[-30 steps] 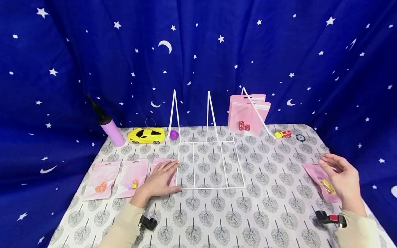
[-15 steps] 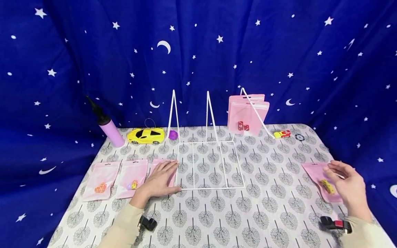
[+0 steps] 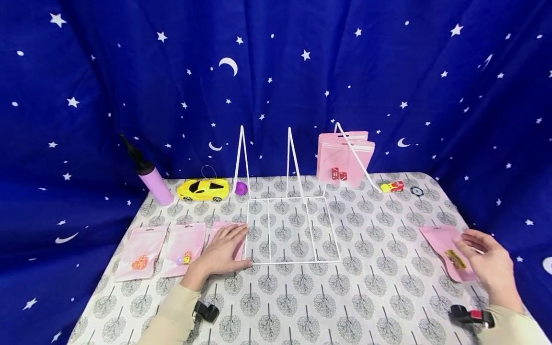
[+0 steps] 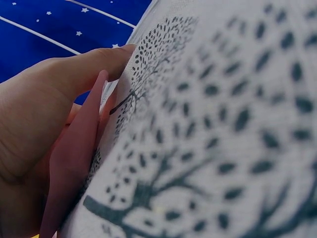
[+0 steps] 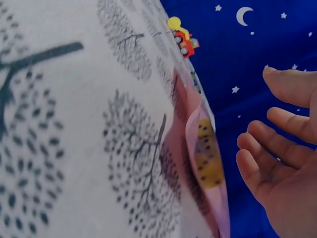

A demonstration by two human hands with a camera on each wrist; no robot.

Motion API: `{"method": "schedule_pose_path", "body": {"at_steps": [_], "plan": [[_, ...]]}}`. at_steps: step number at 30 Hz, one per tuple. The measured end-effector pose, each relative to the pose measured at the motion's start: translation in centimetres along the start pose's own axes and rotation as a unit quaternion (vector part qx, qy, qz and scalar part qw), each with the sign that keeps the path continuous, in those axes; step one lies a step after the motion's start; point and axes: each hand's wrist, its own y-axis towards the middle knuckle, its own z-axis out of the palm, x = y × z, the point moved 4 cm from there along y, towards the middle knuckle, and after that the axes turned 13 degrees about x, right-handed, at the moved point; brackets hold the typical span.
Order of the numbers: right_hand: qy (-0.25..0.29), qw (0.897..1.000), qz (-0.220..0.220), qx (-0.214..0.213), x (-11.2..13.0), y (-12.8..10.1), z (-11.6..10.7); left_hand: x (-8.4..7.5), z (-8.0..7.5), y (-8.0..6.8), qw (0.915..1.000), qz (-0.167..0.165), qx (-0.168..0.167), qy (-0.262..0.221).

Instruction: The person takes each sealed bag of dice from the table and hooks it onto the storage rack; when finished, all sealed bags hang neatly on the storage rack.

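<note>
Right hand (image 3: 491, 266) hangs just over the pink pouch (image 3: 446, 251) near the table's right edge, fingers loosely spread and gripping nothing; the pouch has a yellow die (image 3: 455, 259) inside. Left hand (image 3: 222, 251) lies flat, fingers straight, pressing another pink bag (image 3: 224, 229) down right beside the white wire rack (image 3: 291, 230).

I count six pink zip pouches: three flat by my left hand (image 3: 222, 251), one by my right hand (image 3: 489, 266), two leaning on the white wire rack (image 3: 291, 211). Two toy cars, one purple pump bottle (image 3: 152, 181).
</note>
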Motion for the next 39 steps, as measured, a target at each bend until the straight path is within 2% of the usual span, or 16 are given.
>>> {"method": "schedule_pose_path", "body": {"at_steps": [12,24,31,39], "plan": [[-0.107,0.994,0.016,-0.002,-2.0,-0.2,0.1,0.1,0.1,0.1,1.0000,0.002,-0.003,0.001],[-0.213,0.974,0.079,0.008,-1.8,-0.7,-0.7,0.0,0.1,0.1,1.0000,-0.001,0.000,-0.002],[-0.229,0.965,0.118,0.042,-1.7,-0.6,-1.1,0.1,0.1,0.1,1.0000,-0.001,-0.001,-0.002],[-0.237,0.966,0.093,0.051,-3.0,-0.7,-1.2,0.0,0.1,0.1,1.0000,-0.002,0.000,-0.001]]}}
